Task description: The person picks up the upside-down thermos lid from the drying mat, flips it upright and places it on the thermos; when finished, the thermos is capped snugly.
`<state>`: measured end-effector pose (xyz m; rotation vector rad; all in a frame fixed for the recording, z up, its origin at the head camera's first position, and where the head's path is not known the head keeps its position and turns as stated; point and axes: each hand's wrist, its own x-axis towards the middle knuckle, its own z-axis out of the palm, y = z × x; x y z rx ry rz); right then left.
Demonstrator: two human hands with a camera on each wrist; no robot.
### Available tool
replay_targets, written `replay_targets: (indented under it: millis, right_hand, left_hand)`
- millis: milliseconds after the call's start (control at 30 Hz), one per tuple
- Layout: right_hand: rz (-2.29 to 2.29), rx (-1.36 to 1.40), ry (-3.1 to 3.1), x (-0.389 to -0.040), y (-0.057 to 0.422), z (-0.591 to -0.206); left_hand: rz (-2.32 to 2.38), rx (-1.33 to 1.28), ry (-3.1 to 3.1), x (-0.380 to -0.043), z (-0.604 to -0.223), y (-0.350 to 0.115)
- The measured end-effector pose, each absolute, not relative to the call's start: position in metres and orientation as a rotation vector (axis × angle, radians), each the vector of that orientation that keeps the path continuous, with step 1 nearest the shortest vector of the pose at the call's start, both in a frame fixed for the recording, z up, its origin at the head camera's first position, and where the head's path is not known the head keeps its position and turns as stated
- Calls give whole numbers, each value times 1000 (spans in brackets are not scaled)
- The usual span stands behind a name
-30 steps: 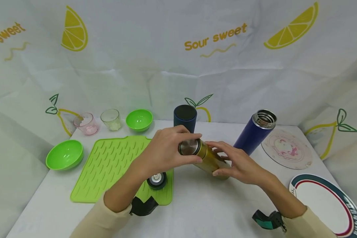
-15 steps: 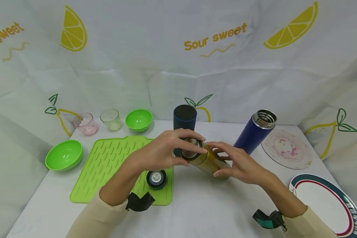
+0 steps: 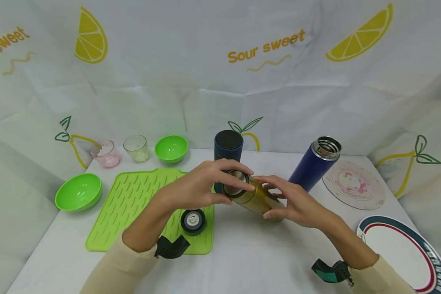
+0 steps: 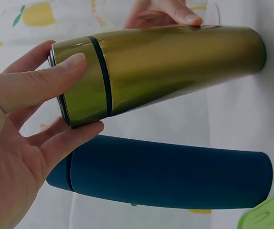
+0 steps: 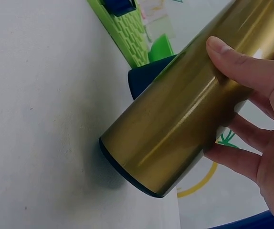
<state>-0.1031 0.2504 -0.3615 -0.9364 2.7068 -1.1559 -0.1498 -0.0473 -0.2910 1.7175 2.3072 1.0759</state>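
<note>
A gold thermos flask (image 3: 259, 200) stands in the middle of the table, its lid (image 4: 77, 81) on top and a dark ring below the lid. Fingers and thumb of my left hand (image 3: 202, 185) grip that lid from the left. Lower down, my right hand (image 3: 297, 202) holds the gold body, thumb on one side and fingers on the other, as the right wrist view shows. Behind the flask is a dark blue thermos (image 3: 228, 147) with its lid on. A lidless blue thermos (image 3: 310, 167) with a steel mouth stands beyond my right hand.
A loose black lid (image 3: 193, 221) lies on the green drying mat (image 3: 139, 204) at left. Green bowls (image 3: 79, 192) (image 3: 171, 149), a pink glass (image 3: 106, 154) and a clear glass (image 3: 137, 149) stand around it. Round mats (image 3: 354, 185) (image 3: 397, 253) lie at right.
My left hand has shifted round the gold lid: its fingers now lie across the near side and its thumb is further left. The right hand has stayed on the body.
</note>
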Motion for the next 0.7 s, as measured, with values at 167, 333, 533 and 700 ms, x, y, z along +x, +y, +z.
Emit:
replay_targets:
  millis: [167, 333, 533, 700]
  right_hand:
    - [-1157, -920, 2711, -102, 250, -362]
    - [-1178, -906, 2708, -101, 251, -363]
    - [-1209, -861, 2731, -98, 254, -366]
    - [-1291, -819, 2746, -98, 257, -370]
  left_hand:
    - [1091, 1702, 2298, -150, -292, -47]
    - [1106, 1699, 2301, -149, -295, -46]
    - [1122, 1615, 2437, -143, -297, -47]
    - [1176, 1408, 2584, -133, -295, -59]
